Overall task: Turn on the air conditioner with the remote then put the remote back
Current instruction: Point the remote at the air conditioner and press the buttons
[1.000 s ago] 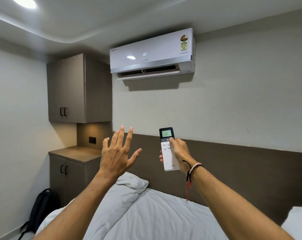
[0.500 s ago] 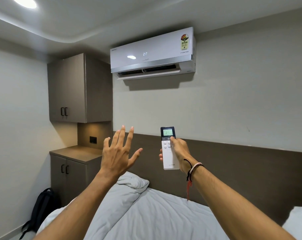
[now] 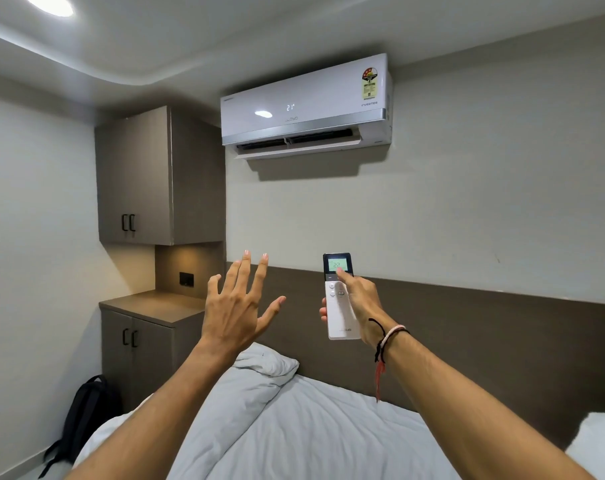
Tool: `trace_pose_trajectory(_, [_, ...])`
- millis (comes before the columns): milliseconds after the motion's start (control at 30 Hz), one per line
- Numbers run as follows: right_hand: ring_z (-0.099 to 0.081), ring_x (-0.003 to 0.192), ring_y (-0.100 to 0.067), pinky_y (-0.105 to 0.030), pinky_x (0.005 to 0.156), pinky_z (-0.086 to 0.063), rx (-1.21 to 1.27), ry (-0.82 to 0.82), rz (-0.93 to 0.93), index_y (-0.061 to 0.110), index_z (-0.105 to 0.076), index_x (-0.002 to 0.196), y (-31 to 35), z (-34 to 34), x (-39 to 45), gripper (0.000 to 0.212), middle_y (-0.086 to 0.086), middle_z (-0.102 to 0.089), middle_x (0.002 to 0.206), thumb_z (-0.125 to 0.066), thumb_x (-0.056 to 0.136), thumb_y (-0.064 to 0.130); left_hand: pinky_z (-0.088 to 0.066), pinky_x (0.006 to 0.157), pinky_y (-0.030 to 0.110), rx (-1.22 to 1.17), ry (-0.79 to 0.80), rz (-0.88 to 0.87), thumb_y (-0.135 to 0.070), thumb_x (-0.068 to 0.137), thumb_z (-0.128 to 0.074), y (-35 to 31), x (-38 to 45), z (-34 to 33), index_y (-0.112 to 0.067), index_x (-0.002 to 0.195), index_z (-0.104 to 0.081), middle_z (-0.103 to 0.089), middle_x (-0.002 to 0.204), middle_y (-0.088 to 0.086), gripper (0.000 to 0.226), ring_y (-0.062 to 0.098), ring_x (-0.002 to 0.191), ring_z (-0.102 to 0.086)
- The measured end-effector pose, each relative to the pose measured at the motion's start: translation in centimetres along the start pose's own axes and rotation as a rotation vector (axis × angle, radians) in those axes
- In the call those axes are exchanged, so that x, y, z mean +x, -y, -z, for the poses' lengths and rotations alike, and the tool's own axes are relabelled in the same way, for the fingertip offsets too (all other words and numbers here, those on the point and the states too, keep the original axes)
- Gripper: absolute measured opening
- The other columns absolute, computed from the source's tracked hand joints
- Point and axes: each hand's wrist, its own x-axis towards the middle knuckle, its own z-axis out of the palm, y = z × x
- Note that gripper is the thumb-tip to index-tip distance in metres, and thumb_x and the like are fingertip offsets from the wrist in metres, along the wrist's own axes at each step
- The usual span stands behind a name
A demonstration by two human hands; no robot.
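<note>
A white air conditioner (image 3: 304, 105) hangs high on the far wall, its flap open and its front showing 21. My right hand (image 3: 358, 303) holds a white remote (image 3: 340, 306) upright and aimed at the unit. The thumb rests at the lower edge of the remote's lit screen, which reads 22. My left hand (image 3: 237, 306) is raised to the left of the remote, palm forward, fingers spread, holding nothing.
A bed with a white duvet (image 3: 294, 427) and pillow (image 3: 266, 362) lies below my arms, against a dark headboard (image 3: 467, 327). Brown cabinets stand at the left, an upper one (image 3: 155, 178) and a lower one (image 3: 145, 344). A black backpack (image 3: 86, 414) leans on the floor.
The remote's screen went from 20 to 21 to 22, and the unit's display from 20 to 21. Both hands stayed almost in place.
</note>
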Motion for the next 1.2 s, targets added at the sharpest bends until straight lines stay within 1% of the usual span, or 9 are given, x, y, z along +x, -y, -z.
trace_pose_trajectory(133, [-0.071,0.062,-0.032,-0.039,0.063,-0.061,-0.109,-0.003,0.058,0.003,-0.061,0.113,-0.1,0.3,-0.5,0.055,-0.018,-0.074,0.085,-0.087,0.073,0.029,-0.050,0.099,0.057,-0.007,0.017,-0.004,-0.068,0.094,-0.027,-0.3,-0.1,-0.2,-0.015,0.157,-0.038,-0.045,0.158,0.022,0.083,0.036,0.139,-0.052])
trace_pose_trajectory(333, [-0.071,0.063,-0.030,-0.034,0.059,-0.058,-0.148,-0.048,0.111,0.011,-0.043,0.119,-0.5,0.8,-0.7,0.068,-0.022,-0.071,0.108,-0.085,0.067,0.003,-0.049,0.099,0.057,-0.012,0.030,-0.005,-0.068,0.095,-0.024,-0.8,-0.2,-0.6,-0.014,0.156,-0.039,-0.044,0.158,0.022,0.083,0.036,0.140,-0.051])
trace_pose_trajectory(500, [-0.072,0.093,-0.032,-0.043,0.080,-0.062,-0.315,-0.197,0.205,0.017,-0.049,0.115,-1.2,2.0,-0.6,0.064,-0.010,-0.070,0.109,-0.087,0.063,0.016,-0.049,0.100,0.057,-0.031,0.027,-0.018,-0.067,0.095,-0.025,-1.6,0.0,-1.3,-0.014,0.156,-0.038,-0.044,0.158,0.022,0.082,0.036,0.140,-0.051])
trace_pose_trajectory(567, [-0.068,0.095,-0.023,-0.029,0.068,-0.054,-0.376,-0.257,0.242,0.017,-0.054,0.112,-1.5,2.9,-0.8,0.061,-0.004,-0.069,0.104,-0.088,0.062,0.022,-0.049,0.100,0.057,-0.049,0.031,-0.024,-0.068,0.095,-0.025,-2.5,0.0,-1.9,-0.014,0.156,-0.038,-0.043,0.159,0.022,0.082,0.036,0.140,-0.050])
trace_pose_trajectory(633, [-0.063,0.083,-0.010,-0.018,0.057,-0.042,-0.405,-0.299,0.260,0.019,-0.059,0.104,-1.9,4.0,-1.0,0.053,0.004,-0.067,0.093,-0.089,0.061,0.026,-0.049,0.101,0.057,-0.075,0.038,-0.034,-0.067,0.095,-0.024,-3.7,-0.1,-2.4,-0.015,0.157,-0.038,-0.042,0.160,0.021,0.083,0.036,0.141,-0.049])
trace_pose_trajectory(700, [-0.056,0.074,0.003,-0.014,0.054,-0.037,-0.438,-0.334,0.279,0.024,-0.059,0.096,-2.5,5.4,-1.2,0.046,0.014,-0.061,0.081,-0.088,0.061,0.028,-0.048,0.101,0.057,-0.100,0.049,-0.051,-0.067,0.095,-0.024,-5.4,-0.3,-3.1,-0.015,0.157,-0.037,-0.041,0.161,0.021,0.082,0.035,0.142,-0.049])
trace_pose_trajectory(800, [-0.052,0.072,0.008,-0.011,0.053,-0.035,-0.509,-0.397,0.288,0.024,-0.065,0.091,-3.6,7.7,-1.7,0.039,0.019,-0.060,0.077,-0.087,0.060,0.032,-0.047,0.101,0.055,-0.137,0.056,-0.086,-0.066,0.096,-0.025,-7.9,-0.8,-4.1,-0.014,0.158,-0.036,-0.040,0.161,0.021,0.082,0.034,0.142,-0.048])
trace_pose_trajectory(1000, [-0.065,0.070,-0.006,-0.022,0.053,-0.048,-0.661,-0.506,0.231,0.025,-0.072,0.085,-6.7,13.3,-3.7,0.038,0.011,-0.071,0.077,-0.079,0.055,0.047,-0.045,0.103,0.055,-0.248,0.107,-0.157,-0.067,0.097,-0.023,-14.0,-2.5,-7.0,-0.016,0.159,-0.032,-0.036,0.164,0.019,0.080,0.033,0.144,-0.045])
trace_pose_trajectory(1200, [-0.069,0.078,-0.020,-0.033,0.069,-0.058,-0.796,-0.600,0.065,0.025,-0.070,0.089,-12.5,20.0,-6.6,0.041,0.007,-0.073,0.084,-0.078,0.057,0.049,-0.047,0.100,0.053,-0.352,0.195,-0.253,-0.066,0.098,-0.030,-21.4,-6.8,-11.0,-0.016,0.158,-0.034,-0.040,0.162,0.019,0.078,0.033,0.141,-0.049])
